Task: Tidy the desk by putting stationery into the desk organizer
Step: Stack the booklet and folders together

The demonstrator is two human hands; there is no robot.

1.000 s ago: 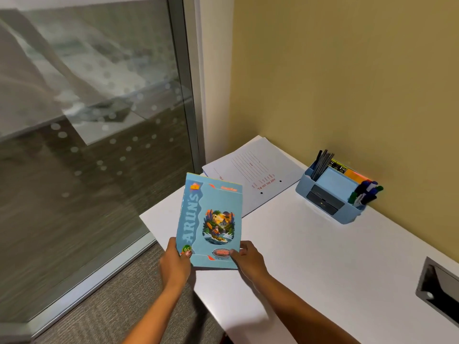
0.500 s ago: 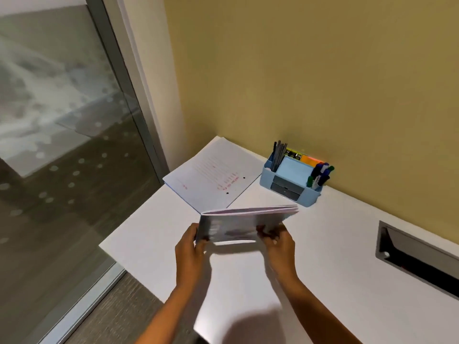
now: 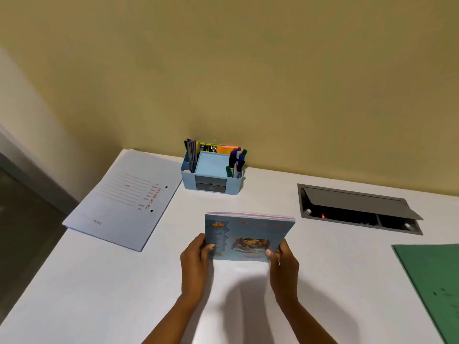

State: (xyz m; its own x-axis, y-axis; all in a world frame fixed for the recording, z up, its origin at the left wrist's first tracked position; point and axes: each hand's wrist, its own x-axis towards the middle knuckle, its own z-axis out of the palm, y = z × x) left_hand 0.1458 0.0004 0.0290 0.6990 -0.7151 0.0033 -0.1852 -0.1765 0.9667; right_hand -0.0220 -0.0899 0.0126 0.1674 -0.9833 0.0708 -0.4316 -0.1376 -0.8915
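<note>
Middle of desk (image 3: 124, 281) open up to organizer (image 3: 213, 180) at back edge; file (image 3: 124, 199) fills back-left corner; cable hatch (image 3: 357, 209), green mat (image 3: 432, 281) along right.

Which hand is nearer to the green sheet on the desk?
Right. The right hand grips the right edge of the blue notebook, on the side toward the green sheet; the left hand grips the opposite edge, farther from it.

Looks like an office to me: plain white counter (image 3: 124, 294) with a built-in grey metal cable hatch (image 3: 352, 202), a white punched paper file (image 3: 119, 202), and a light blue plastic desk organizer (image 3: 234, 186) stuffed with pens (image 3: 236, 158).
</note>
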